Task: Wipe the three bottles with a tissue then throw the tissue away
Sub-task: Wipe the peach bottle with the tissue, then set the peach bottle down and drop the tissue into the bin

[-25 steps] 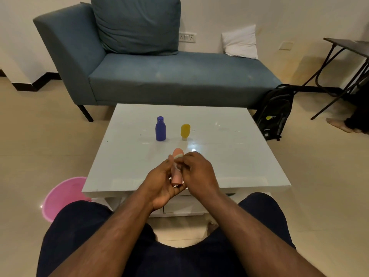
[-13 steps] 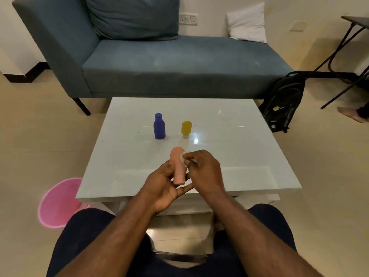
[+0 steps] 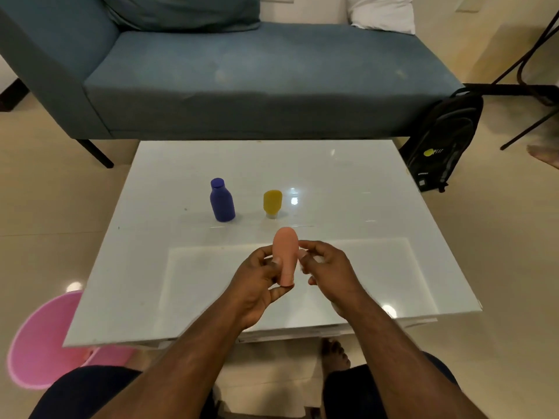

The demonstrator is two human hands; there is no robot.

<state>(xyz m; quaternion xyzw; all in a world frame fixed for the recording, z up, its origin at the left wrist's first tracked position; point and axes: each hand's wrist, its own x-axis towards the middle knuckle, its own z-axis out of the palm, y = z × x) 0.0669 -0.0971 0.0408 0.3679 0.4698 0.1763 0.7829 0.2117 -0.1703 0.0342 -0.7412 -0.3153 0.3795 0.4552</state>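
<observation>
My left hand (image 3: 257, 282) grips a pink bottle (image 3: 285, 252) by its narrow lower end and holds it upright above the near part of the white table (image 3: 378, 237). Just to the bottle's right, my right hand (image 3: 329, 273) has curled fingers pinching a small pale tissue (image 3: 303, 254), most of it hidden by the fingers. The fingertips sit at the bottle's side. A blue bottle (image 3: 222, 202) and a yellow bottle (image 3: 272, 201) stand side by side on the table beyond my hands.
A pink bin (image 3: 39, 343) sits on the floor to the left of the table's near corner. A blue sofa (image 3: 242, 80) runs behind the table, and a black backpack (image 3: 441, 140) leans at its right end. My knees are below the table edge.
My right hand slid from the top of the pink bottle down to its right side, exposing the rounded top. The view tilted downward and closer to the table.
</observation>
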